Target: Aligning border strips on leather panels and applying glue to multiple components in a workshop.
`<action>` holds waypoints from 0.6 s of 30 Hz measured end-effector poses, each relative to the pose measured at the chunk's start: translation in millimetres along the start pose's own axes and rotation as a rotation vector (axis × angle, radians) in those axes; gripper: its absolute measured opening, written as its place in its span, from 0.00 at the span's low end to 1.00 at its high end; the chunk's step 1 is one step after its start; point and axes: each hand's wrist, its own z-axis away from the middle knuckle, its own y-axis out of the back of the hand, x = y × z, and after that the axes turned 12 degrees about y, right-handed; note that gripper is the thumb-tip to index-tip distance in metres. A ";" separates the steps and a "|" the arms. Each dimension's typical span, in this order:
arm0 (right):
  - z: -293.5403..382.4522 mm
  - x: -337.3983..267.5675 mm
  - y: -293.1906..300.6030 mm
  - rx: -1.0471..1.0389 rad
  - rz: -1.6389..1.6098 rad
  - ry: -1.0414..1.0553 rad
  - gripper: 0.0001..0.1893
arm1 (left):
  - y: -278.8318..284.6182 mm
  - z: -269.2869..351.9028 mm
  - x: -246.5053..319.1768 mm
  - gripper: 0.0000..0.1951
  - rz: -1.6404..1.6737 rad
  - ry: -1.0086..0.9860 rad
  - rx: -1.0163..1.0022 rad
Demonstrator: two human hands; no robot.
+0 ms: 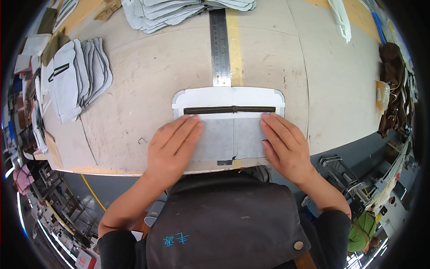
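A grey-and-white fabric panel (pixel 215 138) with rounded far corners lies flat on the table before me. A dark strip (pixel 208 110) runs across its white far band, and a seam divides it down the middle. My left hand (pixel 171 144) rests on the panel's left side, extended fingertips just below the strip's left end. On the opposite side, my right hand (pixel 287 144) has its fingertips near the strip's right end, thumb by the panel's right edge. Neither hand grasps anything. A steel ruler (pixel 221 50) reaches up to the panel's far edge.
Stacks of grey cut pieces lie at the far side (pixel 161 13) and at the left (pixel 80 77). Yellow tape (pixel 237 50) runs beside the ruler. Dark brown material (pixel 391 87) hangs at the right table edge. A person in green (pixel 362 228) is at the lower right.
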 end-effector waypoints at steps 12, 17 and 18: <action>7.0 10.3 8.5 -0.026 -0.006 0.030 0.23 | 17.7 -1.3 5.6 0.16 0.054 0.203 -0.101; -5.2 16.6 16.4 0.077 -0.198 -0.031 0.21 | 24.5 -26.8 -0.5 0.16 0.240 0.277 -0.079; -11.7 21.7 18.6 0.177 -0.207 -0.047 0.19 | 21.6 -34.9 1.5 0.16 0.254 0.279 -0.038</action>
